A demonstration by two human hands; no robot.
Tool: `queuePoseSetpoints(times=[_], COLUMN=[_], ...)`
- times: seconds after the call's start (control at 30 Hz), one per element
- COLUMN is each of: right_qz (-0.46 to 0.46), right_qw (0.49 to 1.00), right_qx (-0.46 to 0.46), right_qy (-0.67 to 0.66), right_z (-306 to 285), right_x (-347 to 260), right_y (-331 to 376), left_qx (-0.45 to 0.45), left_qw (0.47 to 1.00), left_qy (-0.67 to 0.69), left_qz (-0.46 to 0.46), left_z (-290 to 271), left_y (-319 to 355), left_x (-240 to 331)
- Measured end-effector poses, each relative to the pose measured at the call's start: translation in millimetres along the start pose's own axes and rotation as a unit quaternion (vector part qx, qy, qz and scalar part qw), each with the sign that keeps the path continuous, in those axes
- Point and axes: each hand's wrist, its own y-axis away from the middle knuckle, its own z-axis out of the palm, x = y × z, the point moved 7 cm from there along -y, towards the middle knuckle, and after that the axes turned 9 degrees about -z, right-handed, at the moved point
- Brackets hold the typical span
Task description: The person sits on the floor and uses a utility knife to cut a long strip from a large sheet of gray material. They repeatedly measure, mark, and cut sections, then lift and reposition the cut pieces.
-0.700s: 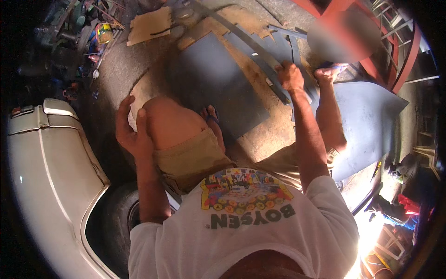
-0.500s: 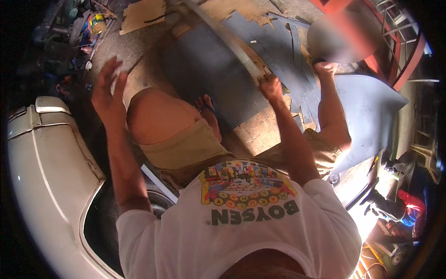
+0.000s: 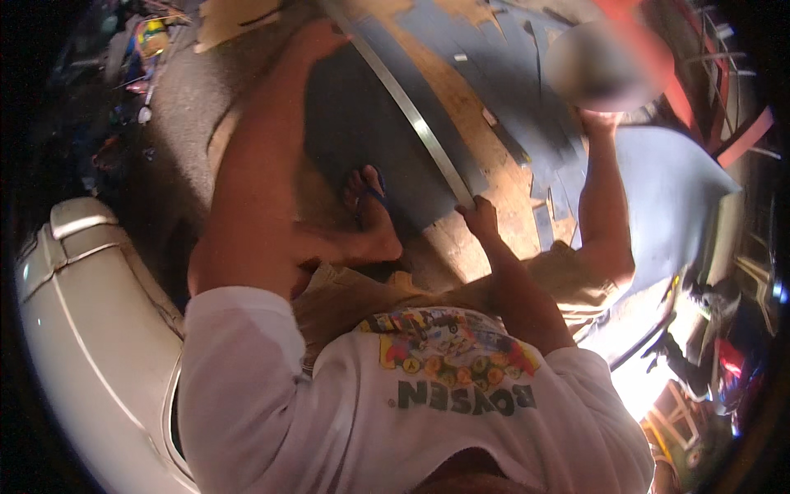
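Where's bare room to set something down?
Free: the light grey sheet, between right leg and red frame; the dark sheet, between left arm and metal strip. Crowded: upper-left clutter; grey scraps right of the right hand.

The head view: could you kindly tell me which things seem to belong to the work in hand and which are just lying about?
Apparently in use:
long metal strip, right hand holding its near end, left hand near its far part
dark sheet beneath it

Apparently lying about:
upper-left brown cardboard
red frame
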Motion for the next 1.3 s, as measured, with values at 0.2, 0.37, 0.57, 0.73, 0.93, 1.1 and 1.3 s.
queuePoseSetpoints(times=[0.2, 0.37, 0.57, 0.73, 0.93, 1.1, 1.3], right_qz=[0.017, 0.018, 0.005, 0.049, 0.035, 0.057, 0.059], right_qw=[0.947, 0.973, 0.981, 0.973, 0.976, 0.975, 0.978], right_qx=[-0.153, -0.134, -0.086, -0.157, -0.139, -0.151, -0.145], right_qy=[0.282, 0.188, 0.172, 0.162, 0.162, 0.15, 0.136], right_z=[-22.3, -1.2, -6.4, -4.3, -2.5, -3.4, -2.8], right_x=[-36.0, -18.5, -20.0, -33.0, -22.3, -22.9, -21.3], right_y=[11.9, -1.2, 1.5, -6.3, -1.9, -2.5, 0.0], left_qx=[-0.029, 0.055, 0.168, 0.084, 0.036, 0.034, 0.054], left_qw=[0.984, 0.979, 0.968, 0.976, 0.98, 0.981, 0.982], left_qy=[0.072, 0.112, 0.096, 0.037, 0.006, 0.013, 0.031], left_qz=[-0.162, -0.159, -0.159, -0.2, -0.195, -0.188, -0.18], left_z=[260.9, 275.7, 234.1, 247.8, 248.3, 247.9, 254.1], left_y=[36.7, 51.0, 46.9, 43.0, 39.9, 40.2, 40.0], left_x=[-0.4, 14.8, 9.4, 16.6, 23.1, 23.1, 23.3])
